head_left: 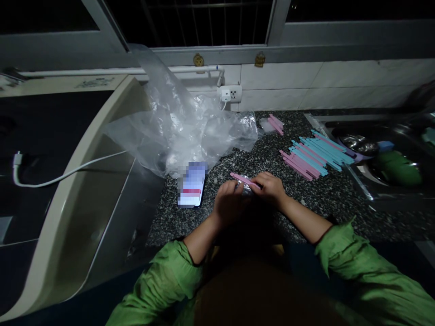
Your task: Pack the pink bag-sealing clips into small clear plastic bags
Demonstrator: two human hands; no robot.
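My right hand (270, 188) is closed, its fingers pinching the near end of a slim pink plastic stick (242, 178). Shiny clear plastic, apparently a small bag (247, 189), shows under the stick between both hands. My left hand (228, 199) is closed on that plastic, with its fingertips partly hidden. Several similar pink and light blue sticks (314, 154) lie side by side on the counter, beyond my right hand. Farther back, a few pink sticks (276, 124) lie at a small clear bag (267, 125).
A phone (193, 185) with a lit, blurred screen lies left of my hands on the speckled counter (176, 228). Behind it is a large crumpled clear plastic bag (190, 127). A sink (367, 192) holding dishes is at right, a stove (50, 181) at left, and a wall socket (234, 93) behind.
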